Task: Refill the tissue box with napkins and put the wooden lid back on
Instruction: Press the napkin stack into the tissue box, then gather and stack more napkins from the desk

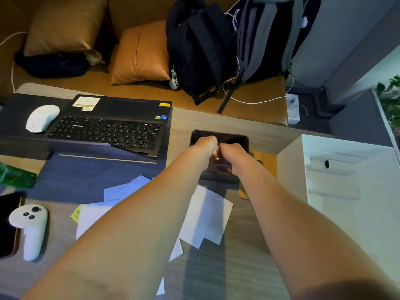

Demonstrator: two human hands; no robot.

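Note:
A dark tissue box [236,137] stands open on the table, past the middle. Both my hands reach down into it. My left hand [206,146] and my right hand [231,151] are bent at the wrist with the fingers hidden inside the box. A bit of pale napkin [217,153] shows between them. The wooden lid [267,162] lies flat just right of the box, partly under my right arm. Several loose white napkins [207,215] lie on the table under my forearms, nearer to me.
A laptop [112,126] and white mouse [42,118] sit at left. A white game controller [30,226] and a dark phone [7,221] lie near left. A white open carton [346,191] stands at right. Backpacks [201,46] and cushions [140,55] rest on the bench behind.

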